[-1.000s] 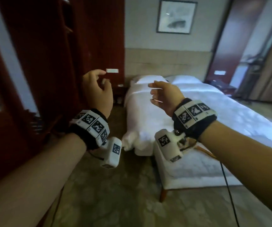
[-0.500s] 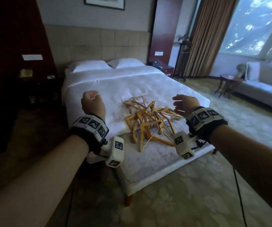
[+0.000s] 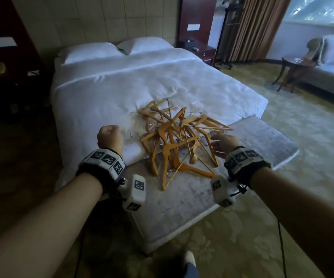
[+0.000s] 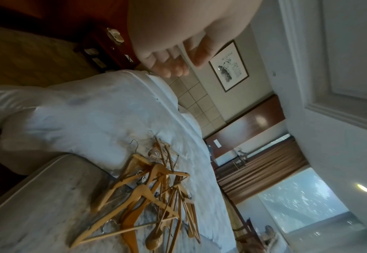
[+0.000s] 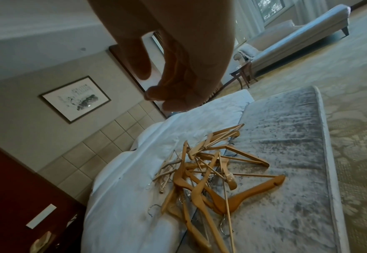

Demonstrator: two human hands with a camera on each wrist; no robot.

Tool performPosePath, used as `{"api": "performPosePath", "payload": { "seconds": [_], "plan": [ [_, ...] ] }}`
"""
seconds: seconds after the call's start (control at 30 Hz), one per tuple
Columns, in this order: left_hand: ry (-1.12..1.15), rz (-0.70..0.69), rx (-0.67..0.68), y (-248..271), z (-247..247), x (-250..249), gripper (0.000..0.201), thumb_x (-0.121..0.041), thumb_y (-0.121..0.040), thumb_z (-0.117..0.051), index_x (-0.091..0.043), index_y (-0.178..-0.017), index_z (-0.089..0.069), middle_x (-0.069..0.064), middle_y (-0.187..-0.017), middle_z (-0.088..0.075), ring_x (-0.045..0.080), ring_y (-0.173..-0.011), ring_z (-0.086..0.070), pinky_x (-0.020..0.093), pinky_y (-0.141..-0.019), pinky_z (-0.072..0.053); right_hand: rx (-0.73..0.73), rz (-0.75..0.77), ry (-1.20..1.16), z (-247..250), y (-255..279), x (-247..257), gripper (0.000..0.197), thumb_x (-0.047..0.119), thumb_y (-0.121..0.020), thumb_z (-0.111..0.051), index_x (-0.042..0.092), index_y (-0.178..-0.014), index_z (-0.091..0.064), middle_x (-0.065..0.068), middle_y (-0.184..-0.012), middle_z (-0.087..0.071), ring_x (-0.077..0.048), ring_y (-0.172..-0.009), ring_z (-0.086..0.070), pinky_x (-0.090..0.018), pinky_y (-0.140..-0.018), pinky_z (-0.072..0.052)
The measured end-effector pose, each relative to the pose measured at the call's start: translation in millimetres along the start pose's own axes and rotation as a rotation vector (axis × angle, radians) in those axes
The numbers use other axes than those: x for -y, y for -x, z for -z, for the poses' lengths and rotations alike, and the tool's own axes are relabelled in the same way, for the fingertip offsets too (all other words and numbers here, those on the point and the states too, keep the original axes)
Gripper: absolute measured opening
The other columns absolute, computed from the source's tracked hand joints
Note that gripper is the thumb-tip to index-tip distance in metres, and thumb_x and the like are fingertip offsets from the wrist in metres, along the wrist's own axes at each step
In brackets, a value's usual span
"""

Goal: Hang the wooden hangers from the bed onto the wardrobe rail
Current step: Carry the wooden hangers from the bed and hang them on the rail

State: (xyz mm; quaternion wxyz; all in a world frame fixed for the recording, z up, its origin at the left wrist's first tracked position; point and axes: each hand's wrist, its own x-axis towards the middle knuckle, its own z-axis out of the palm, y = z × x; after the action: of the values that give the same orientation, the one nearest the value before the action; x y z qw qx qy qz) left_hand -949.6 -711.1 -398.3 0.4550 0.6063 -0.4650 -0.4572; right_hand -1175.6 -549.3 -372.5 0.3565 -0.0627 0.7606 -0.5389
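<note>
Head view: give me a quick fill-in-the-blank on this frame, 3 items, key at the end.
1. The wooden hangers lie in a tangled ____ across the bed and the bench.
2. Neither the left hand nor the right hand holds a ____.
3. At the head of the bed lie two white ____.

Missing: pile; hanger; pillows

Both forearms bare, no sleeves. Each wrist carries a black band (image 3: 100, 171) faced with white blocks printed with black square markers. A white camera housing (image 3: 136, 192) bearing the same markers hangs under each wrist. 1 thin black cable (image 3: 281, 243) trails from the right unit.
</note>
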Motion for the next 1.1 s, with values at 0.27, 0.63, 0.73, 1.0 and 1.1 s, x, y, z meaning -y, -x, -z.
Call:
{"api": "performPosePath", "payload": {
  "seconds": [0.27, 0.63, 0.73, 1.0, 1.1],
  "plan": [
    [-0.155, 0.118, -0.055, -60.9, -121.7, 29.4, 0.029, -0.013, -0.077, -0.049, 0.01, -0.089, -0.062, 0.038, -0.102, -0.057, 0.051, -0.096, -0.054, 0.05, -0.078, -0.049, 0.063, -0.091, 0.113, -11.1, -172.4, 12.6, 0.013, 0.015, -0.095, -0.049, 0.005, -0.089, -0.055, -0.008, -0.065, -0.05, -0.018, -0.053, -0.045, -0.028, -0.053, -0.04],
    [-0.197, 0.293, -0.012, -101.4, -193.3, 120.1, 0.017, -0.009, -0.084, -0.053, -0.003, -0.093, -0.065, 0.022, -0.092, -0.066, 0.038, -0.096, -0.061, 0.042, -0.084, -0.05, 0.142, -0.144, 0.411, -51.9, -293.4, -51.1, 0.02, 0.025, -0.092, -0.054, 0.006, -0.094, -0.061, -0.004, -0.068, -0.052, -0.02, -0.066, -0.051, -0.034, -0.07, -0.046],
    [-0.148, 0.356, 0.08, -112.7, -212.1, 164.9, 0.014, -0.005, -0.09, -0.049, -0.003, -0.097, -0.061, 0.007, -0.074, -0.059, 0.025, -0.077, -0.057, 0.03, -0.069, -0.045, 0.158, -0.076, 0.512, -67.4, -317.7, -74.1, 0.028, 0.028, -0.091, -0.056, 0.008, -0.11, -0.061, 0.001, -0.074, -0.055, -0.018, -0.077, -0.054, -0.034, -0.076, -0.047],
    [-0.293, 0.517, 0.343, -125.6, -273.9, 290.5, 0.018, -0.014, -0.092, -0.056, -0.008, -0.109, -0.056, 0.014, -0.106, -0.06, 0.022, -0.087, -0.056, 0.029, -0.077, -0.049, 0.222, 0.122, 0.536, -102.4, -353.1, -147.7, 0.021, 0.024, -0.094, -0.051, 0.011, -0.107, -0.061, -0.005, -0.089, -0.067, -0.018, -0.08, -0.064, -0.034, -0.076, -0.056],
    [-0.367, 0.515, 0.431, -130.0, -295.0, 324.4, 0.01, -0.014, -0.093, -0.056, -0.012, -0.102, -0.052, 0.002, -0.092, -0.055, 0.019, -0.093, -0.053, 0.022, -0.074, -0.039, 0.352, 0.14, 0.579, -116.4, -367.5, -178.1, 0.015, 0.024, -0.094, -0.051, 0.016, -0.1, -0.062, -0.003, -0.087, -0.068, -0.018, -0.081, -0.067, -0.036, -0.08, -0.057]
  ]
}}
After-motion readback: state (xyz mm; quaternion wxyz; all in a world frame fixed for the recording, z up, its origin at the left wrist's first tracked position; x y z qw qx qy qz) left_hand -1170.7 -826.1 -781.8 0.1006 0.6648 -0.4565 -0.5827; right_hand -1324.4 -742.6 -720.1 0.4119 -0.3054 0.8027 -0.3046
